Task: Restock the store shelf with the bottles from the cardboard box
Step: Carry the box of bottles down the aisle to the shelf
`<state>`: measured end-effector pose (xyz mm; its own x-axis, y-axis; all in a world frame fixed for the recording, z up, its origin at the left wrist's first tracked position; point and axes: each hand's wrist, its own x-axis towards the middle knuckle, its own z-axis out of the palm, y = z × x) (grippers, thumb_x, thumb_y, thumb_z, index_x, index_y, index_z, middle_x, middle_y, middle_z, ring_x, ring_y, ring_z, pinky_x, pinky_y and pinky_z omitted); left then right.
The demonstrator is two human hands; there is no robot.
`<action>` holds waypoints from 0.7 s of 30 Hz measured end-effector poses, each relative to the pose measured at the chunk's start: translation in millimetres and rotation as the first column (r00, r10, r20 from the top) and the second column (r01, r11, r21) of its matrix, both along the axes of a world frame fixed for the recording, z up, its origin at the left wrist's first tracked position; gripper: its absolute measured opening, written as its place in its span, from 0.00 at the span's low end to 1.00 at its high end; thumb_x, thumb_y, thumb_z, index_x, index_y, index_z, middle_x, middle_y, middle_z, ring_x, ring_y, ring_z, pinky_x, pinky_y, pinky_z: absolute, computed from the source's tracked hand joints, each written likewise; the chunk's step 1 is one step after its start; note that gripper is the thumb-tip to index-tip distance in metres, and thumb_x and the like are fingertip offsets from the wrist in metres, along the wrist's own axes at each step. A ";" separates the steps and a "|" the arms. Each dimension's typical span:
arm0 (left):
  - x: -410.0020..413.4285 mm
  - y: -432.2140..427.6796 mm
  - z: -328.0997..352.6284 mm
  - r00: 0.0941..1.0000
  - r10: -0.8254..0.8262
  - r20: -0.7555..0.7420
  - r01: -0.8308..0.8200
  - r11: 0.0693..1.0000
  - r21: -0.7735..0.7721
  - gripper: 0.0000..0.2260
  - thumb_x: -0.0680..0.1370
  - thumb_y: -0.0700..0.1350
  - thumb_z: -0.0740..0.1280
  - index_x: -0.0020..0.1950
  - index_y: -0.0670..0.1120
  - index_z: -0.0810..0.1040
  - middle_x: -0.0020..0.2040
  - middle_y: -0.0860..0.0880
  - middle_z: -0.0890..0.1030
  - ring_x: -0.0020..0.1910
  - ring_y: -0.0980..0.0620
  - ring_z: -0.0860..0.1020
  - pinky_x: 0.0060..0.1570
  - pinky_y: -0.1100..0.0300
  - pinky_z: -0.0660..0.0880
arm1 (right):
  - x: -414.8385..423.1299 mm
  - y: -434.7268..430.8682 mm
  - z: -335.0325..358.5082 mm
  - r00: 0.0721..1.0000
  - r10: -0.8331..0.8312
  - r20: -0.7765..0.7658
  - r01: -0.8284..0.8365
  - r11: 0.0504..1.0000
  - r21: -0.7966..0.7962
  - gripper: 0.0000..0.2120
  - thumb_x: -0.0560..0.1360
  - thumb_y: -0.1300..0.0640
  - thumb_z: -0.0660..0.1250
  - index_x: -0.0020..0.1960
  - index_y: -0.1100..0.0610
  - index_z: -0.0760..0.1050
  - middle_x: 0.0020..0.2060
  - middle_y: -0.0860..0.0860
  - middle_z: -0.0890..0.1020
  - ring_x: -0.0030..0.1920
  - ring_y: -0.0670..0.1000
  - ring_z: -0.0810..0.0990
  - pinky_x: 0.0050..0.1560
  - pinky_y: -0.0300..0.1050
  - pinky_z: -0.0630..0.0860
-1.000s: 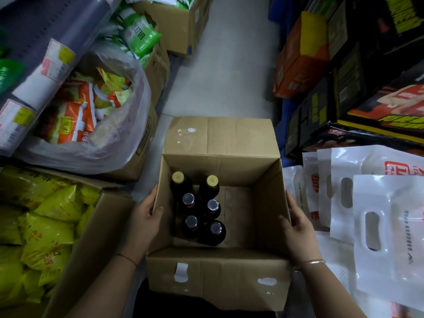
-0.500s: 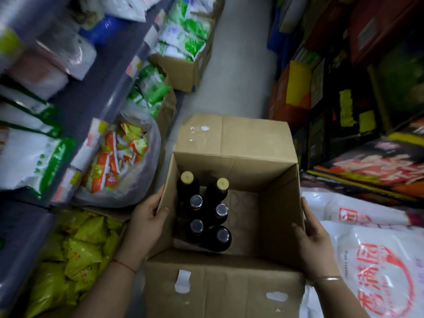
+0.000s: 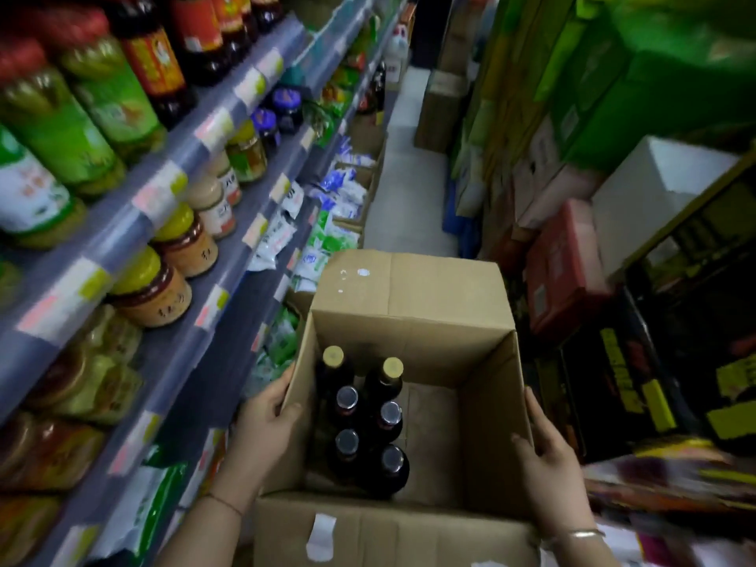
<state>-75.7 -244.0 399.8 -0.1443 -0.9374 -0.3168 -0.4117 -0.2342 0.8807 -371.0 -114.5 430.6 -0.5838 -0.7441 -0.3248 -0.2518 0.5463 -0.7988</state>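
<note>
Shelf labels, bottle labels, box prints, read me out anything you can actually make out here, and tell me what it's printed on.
No text can be read.
Price tags on the shelf edge: blurred.
Jar labels: characters smeared, unreadable.
Green bottle labels: blurred.
Cardboard box: no print, only tape scraps.
Bottles in the box: only the caps show.
Yellow print on the black cartons: unreadable.
</note>
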 end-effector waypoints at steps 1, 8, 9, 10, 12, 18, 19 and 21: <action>-3.7 -17.8 9.3 1.000 -0.011 -0.014 0.011 1.000 -0.005 0.25 0.76 0.30 0.62 0.71 0.47 0.68 0.62 0.53 0.76 0.65 0.51 0.74 0.65 0.57 0.69 | -2.4 -16.7 10.7 1.000 -0.009 -0.004 0.009 1.000 0.003 0.30 0.76 0.65 0.62 0.70 0.39 0.63 0.62 0.47 0.76 0.56 0.48 0.77 0.62 0.45 0.72; -46.6 -140.9 62.3 0.997 -0.048 -0.064 0.047 0.999 -0.009 0.25 0.76 0.29 0.60 0.72 0.45 0.68 0.63 0.51 0.77 0.62 0.50 0.76 0.61 0.59 0.69 | -36.4 -128.4 64.2 0.998 -0.067 0.015 0.067 0.997 -0.039 0.29 0.76 0.67 0.60 0.71 0.41 0.63 0.56 0.44 0.76 0.46 0.40 0.77 0.42 0.29 0.75; -54.1 -158.9 66.6 0.996 -0.046 -0.070 0.046 0.999 -0.004 0.25 0.76 0.29 0.60 0.72 0.45 0.68 0.63 0.50 0.77 0.61 0.51 0.76 0.60 0.59 0.70 | -41.9 -144.0 69.2 0.997 -0.071 0.015 0.071 0.996 -0.051 0.29 0.76 0.67 0.60 0.71 0.41 0.63 0.57 0.44 0.76 0.48 0.42 0.78 0.44 0.31 0.77; -62.2 -176.1 70.5 0.996 -0.043 -0.077 0.043 0.999 0.003 0.25 0.76 0.29 0.60 0.72 0.44 0.68 0.63 0.50 0.76 0.61 0.52 0.75 0.59 0.60 0.69 | -48.1 -160.1 73.8 0.997 -0.078 0.019 0.079 0.995 -0.063 0.29 0.76 0.67 0.60 0.71 0.42 0.63 0.59 0.44 0.75 0.53 0.45 0.78 0.51 0.37 0.78; -80.1 -209.8 77.3 0.996 -0.041 -0.073 0.042 0.999 0.012 0.25 0.77 0.29 0.60 0.73 0.42 0.66 0.65 0.52 0.73 0.62 0.53 0.73 0.61 0.59 0.68 | -63.4 -193.1 78.0 0.996 -0.087 0.028 0.089 0.992 -0.087 0.29 0.76 0.67 0.60 0.71 0.44 0.64 0.62 0.42 0.72 0.62 0.47 0.74 0.62 0.47 0.74; -132.5 -309.0 73.4 0.997 0.017 -0.069 -0.013 0.999 0.049 0.25 0.77 0.29 0.59 0.73 0.43 0.67 0.66 0.43 0.76 0.64 0.44 0.75 0.67 0.48 0.69 | -122.9 -293.8 73.0 0.994 -0.071 0.082 0.079 0.991 -0.106 0.29 0.77 0.68 0.59 0.71 0.43 0.63 0.62 0.44 0.75 0.52 0.42 0.78 0.48 0.31 0.77; -142.4 -325.7 74.1 0.997 0.028 -0.073 -0.024 0.998 0.059 0.25 0.77 0.29 0.59 0.73 0.43 0.66 0.67 0.43 0.76 0.64 0.44 0.75 0.66 0.49 0.70 | -133.0 -310.8 71.3 0.993 -0.077 0.087 0.086 0.991 -0.107 0.29 0.76 0.68 0.59 0.71 0.44 0.64 0.61 0.46 0.76 0.52 0.44 0.79 0.48 0.33 0.78; -161.7 -358.3 75.1 0.995 0.053 -0.088 -0.047 0.996 0.072 0.25 0.78 0.30 0.59 0.74 0.44 0.65 0.67 0.45 0.75 0.64 0.45 0.75 0.66 0.48 0.70 | -152.7 -346.6 68.5 0.993 -0.084 0.081 0.093 0.990 -0.111 0.29 0.76 0.68 0.59 0.71 0.44 0.64 0.62 0.49 0.78 0.56 0.51 0.80 0.54 0.43 0.78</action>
<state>-237.4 -602.3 474.9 -0.1290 -0.9203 -0.3692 -0.3177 -0.3143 0.8946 -523.7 -461.1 499.1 -0.6257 -0.7255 -0.2866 -0.1429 0.4678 -0.8722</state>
